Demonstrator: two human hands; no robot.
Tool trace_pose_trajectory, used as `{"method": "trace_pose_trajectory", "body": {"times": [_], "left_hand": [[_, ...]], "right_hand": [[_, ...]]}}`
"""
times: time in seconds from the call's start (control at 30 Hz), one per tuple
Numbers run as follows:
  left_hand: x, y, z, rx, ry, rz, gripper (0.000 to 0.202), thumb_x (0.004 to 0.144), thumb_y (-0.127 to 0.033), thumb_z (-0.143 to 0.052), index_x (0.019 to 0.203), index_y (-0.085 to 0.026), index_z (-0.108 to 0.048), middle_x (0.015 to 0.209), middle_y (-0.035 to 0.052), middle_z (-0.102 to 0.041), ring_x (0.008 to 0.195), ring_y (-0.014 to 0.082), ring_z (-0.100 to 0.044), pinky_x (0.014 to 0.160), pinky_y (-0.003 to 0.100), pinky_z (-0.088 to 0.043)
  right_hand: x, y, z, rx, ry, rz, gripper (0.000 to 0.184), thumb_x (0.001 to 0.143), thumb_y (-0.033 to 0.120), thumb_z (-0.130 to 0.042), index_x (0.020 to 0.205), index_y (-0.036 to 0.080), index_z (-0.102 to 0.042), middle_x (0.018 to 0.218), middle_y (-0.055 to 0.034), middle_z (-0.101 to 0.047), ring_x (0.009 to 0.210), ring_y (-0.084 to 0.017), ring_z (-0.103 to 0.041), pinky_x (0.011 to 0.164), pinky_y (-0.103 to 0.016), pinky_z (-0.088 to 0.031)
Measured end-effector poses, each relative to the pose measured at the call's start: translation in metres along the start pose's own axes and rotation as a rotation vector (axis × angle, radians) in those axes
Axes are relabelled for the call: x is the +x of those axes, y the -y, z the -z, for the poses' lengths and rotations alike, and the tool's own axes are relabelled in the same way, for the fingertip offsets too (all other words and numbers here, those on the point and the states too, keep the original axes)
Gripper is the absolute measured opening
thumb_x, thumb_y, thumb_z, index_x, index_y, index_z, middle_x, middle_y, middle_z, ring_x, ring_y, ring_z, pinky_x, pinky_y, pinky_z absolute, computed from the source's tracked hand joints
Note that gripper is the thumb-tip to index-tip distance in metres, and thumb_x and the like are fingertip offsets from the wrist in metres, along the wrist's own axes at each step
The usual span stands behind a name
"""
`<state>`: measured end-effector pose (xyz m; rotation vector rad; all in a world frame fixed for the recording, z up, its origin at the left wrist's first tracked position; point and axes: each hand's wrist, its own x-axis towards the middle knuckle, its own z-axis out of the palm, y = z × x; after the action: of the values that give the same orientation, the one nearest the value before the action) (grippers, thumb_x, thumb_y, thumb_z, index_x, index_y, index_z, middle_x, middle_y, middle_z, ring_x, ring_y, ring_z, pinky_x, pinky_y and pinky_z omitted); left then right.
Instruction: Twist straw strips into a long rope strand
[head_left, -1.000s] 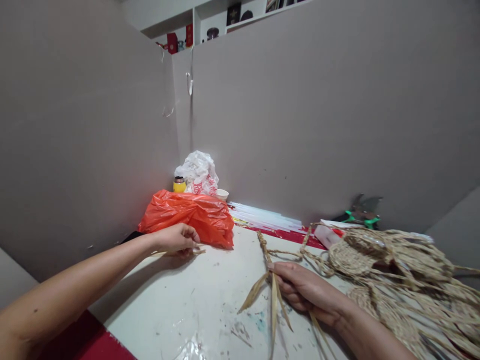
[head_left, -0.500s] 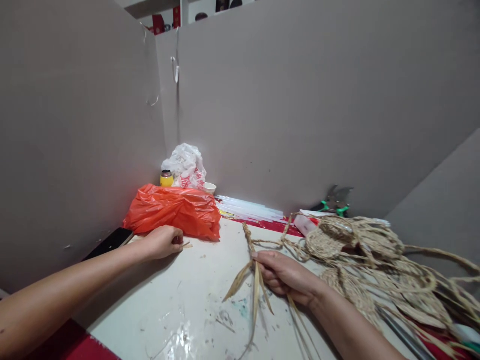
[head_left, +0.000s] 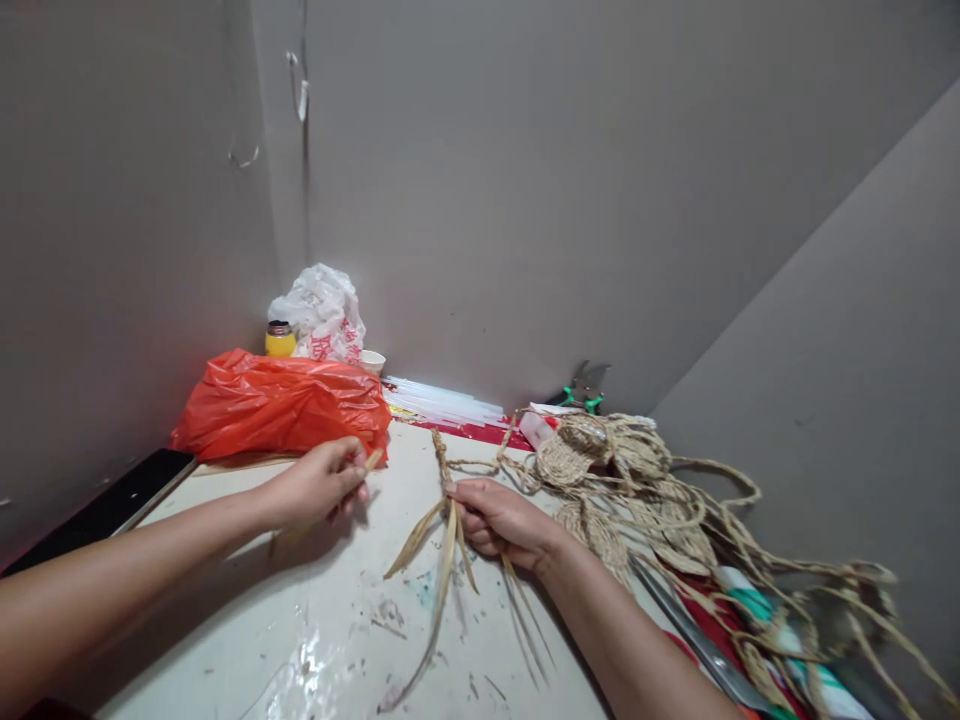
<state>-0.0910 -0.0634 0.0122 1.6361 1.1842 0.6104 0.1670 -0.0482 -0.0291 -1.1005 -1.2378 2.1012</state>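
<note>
My left hand is closed on a dried straw strip, whose tip pokes out past the fingers; a blurred length seems to trail below the wrist. My right hand pinches a braided straw cord at its working end. From that grip, loose flat strands fan down towards me over the white tabletop. More thin strands hang beneath the right hand. The braid runs off to the right, towards a heap of coiled straw braid.
A red plastic bag lies behind my left hand, beside a dark phone. Further back are a yellow jar, a white bag, a small cup and glue sticks. Green-handled pliers and a metal blade lie right.
The view has turned to the right. My left hand has come away from beside the red bag, raising the straw strip. My right hand keeps its pinch on the braid.
</note>
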Motion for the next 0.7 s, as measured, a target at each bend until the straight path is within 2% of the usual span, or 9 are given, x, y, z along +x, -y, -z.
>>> {"method": "trace_pose_trajectory", "body": {"times": [0.13,0.3,0.47,0.57,0.7], "left_hand": [[0.021,-0.016,-0.038,-0.151,-0.038,0.073,0.022,0.076,-0.039,-0.055,0.078,-0.019,-0.045,0.053,-0.0078,-0.046,0.039,0.0044,-0.031,0.04,0.018,-0.022],[0.038,-0.013,-0.069,-0.357,-0.134,0.146,0.027,0.069,-0.04,-0.062,0.069,-0.017,-0.047,0.047,-0.0085,-0.042,0.036,0.0025,-0.027,0.039,0.018,-0.017],[0.036,-0.006,-0.082,-0.603,-0.1,0.191,0.031,0.068,-0.041,-0.064,0.07,-0.019,-0.044,0.048,-0.0084,-0.044,0.034,0.0015,-0.023,0.037,0.018,-0.011],[0.033,-0.004,-0.085,-0.619,-0.108,0.151,0.029,0.068,-0.041,-0.063,0.07,-0.019,-0.045,0.048,-0.0081,-0.045,0.033,0.0016,-0.024,0.034,0.017,-0.011],[0.032,-0.002,-0.087,-0.558,-0.138,0.093,0.027,0.068,-0.039,-0.063,0.072,-0.018,-0.046,0.052,-0.0058,-0.052,0.032,0.0031,-0.031,0.031,0.017,-0.021]], "right_hand": [[0.0,-0.001,0.001,0.006,0.018,0.015,0.038,0.076,0.046,-0.062,0.063,0.02,-0.037,0.043,0.0123,-0.027,0.035,-0.002,-0.011,0.032,-0.015,-0.006],[0.0,-0.001,0.0,0.013,0.039,0.037,0.04,0.075,0.048,-0.063,0.063,0.019,-0.039,0.041,0.0129,-0.026,0.035,-0.002,-0.01,0.032,-0.014,-0.006],[0.0,-0.001,0.0,0.02,0.048,0.055,0.038,0.076,0.049,-0.063,0.066,0.019,-0.041,0.041,0.0132,-0.026,0.035,-0.002,-0.009,0.032,-0.015,-0.006],[0.0,-0.001,0.0,0.027,0.057,0.063,0.038,0.077,0.049,-0.062,0.066,0.019,-0.041,0.042,0.0131,-0.026,0.035,-0.002,-0.009,0.033,-0.015,-0.006],[-0.001,-0.002,0.0,0.028,0.044,0.069,0.038,0.079,0.049,-0.061,0.066,0.019,-0.042,0.042,0.0129,-0.025,0.036,-0.002,-0.009,0.033,-0.015,-0.006]]}}
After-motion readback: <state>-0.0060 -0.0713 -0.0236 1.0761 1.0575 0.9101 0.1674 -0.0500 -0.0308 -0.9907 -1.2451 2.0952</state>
